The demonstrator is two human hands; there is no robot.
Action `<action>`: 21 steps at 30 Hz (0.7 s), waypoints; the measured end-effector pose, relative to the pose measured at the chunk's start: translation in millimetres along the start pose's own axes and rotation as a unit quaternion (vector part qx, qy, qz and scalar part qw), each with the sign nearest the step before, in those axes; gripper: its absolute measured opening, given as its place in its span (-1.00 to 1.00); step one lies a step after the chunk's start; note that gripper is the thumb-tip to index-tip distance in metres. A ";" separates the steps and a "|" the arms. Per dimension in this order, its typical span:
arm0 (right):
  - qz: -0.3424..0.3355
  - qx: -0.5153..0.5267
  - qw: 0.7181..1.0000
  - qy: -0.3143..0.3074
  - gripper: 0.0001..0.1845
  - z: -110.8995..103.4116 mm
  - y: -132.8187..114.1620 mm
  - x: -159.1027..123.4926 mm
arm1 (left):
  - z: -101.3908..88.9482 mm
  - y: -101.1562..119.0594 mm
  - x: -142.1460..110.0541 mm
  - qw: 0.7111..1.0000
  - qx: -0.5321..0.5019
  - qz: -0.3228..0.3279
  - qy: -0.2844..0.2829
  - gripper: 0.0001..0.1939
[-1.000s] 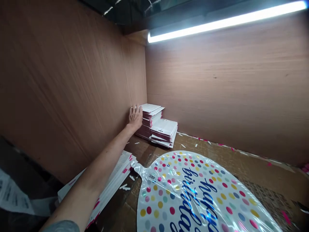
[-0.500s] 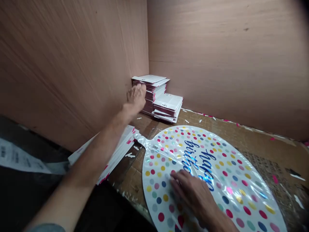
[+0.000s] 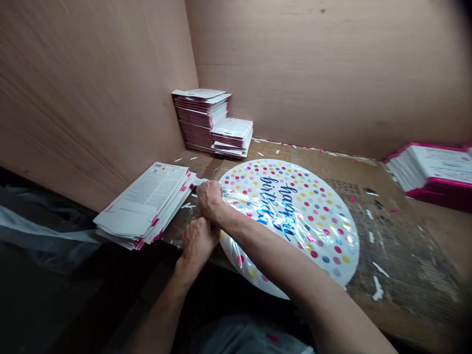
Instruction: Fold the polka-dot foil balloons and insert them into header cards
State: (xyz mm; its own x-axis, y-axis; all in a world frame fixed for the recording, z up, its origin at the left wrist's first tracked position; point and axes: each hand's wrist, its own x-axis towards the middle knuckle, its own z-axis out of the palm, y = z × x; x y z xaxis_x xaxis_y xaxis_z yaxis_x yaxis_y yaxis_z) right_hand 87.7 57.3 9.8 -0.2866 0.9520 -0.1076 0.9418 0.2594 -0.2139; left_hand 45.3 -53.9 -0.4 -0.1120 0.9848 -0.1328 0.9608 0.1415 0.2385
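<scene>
A flat foil balloon (image 3: 306,211) with coloured dots and blue "happy birthday" lettering lies on the cardboard-covered work surface, its near edge over the front. My right hand (image 3: 210,197) is closed on the balloon at its neck end, with the forearm crossing over the foil. Just below and touching it, my left hand (image 3: 199,241) is closed at the balloon's left edge; its fingertips are hidden. Left of both hands lies a fanned pile of white printed cards (image 3: 136,201) with pink edges.
In the back left corner stand a tall stack of folded cards (image 3: 193,120) and a lower stack (image 3: 234,130). Pink-edged cards (image 3: 438,169) lie at the right. Wooden panels (image 3: 295,73) enclose the back and left. White paper scraps (image 3: 378,287) litter the cardboard.
My left hand has come back from the tall card stack to the balloon's edge. My right hand came into view over the balloon and moved to its neck. The view has tilted down and turned right.
</scene>
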 end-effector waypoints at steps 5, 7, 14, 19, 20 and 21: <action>0.063 0.095 0.991 0.070 -0.83 -8.9 52.6 -6.7 | -23.5 -7.5 29.3 0.988 -0.125 0.045 0.073 -0.68; 0.073 0.153 0.983 0.074 -0.76 -6.7 72.0 -9.1 | -27.9 -0.6 47.9 0.984 -0.128 0.069 0.107 -0.69; 0.066 0.350 0.934 0.029 -0.74 12.4 95.7 -12.0 | -23.3 28.5 102.4 0.995 -0.014 0.098 0.032 -0.65; 0.067 0.430 0.900 0.008 -0.73 16.2 97.4 -13.3 | -22.2 18.5 102.1 0.996 -0.002 0.083 0.025 -0.65; 0.067 0.437 0.897 0.007 -0.75 16.1 97.2 -13.6 | -21.1 17.0 101.0 0.997 -0.005 0.076 0.024 -0.65; 0.068 0.439 0.896 0.008 -0.78 15.9 96.7 -13.8 | -19.5 16.3 100.1 0.997 -0.009 0.068 0.021 -0.64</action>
State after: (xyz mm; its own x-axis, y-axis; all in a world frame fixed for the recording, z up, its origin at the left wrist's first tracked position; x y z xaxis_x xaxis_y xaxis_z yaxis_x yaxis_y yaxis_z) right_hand 180.0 66.6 -24.8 -0.1694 0.9693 -0.1784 0.4653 -0.0809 -0.8815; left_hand 44.9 49.0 9.0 0.0079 0.9983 -0.0582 0.9631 0.0081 0.2691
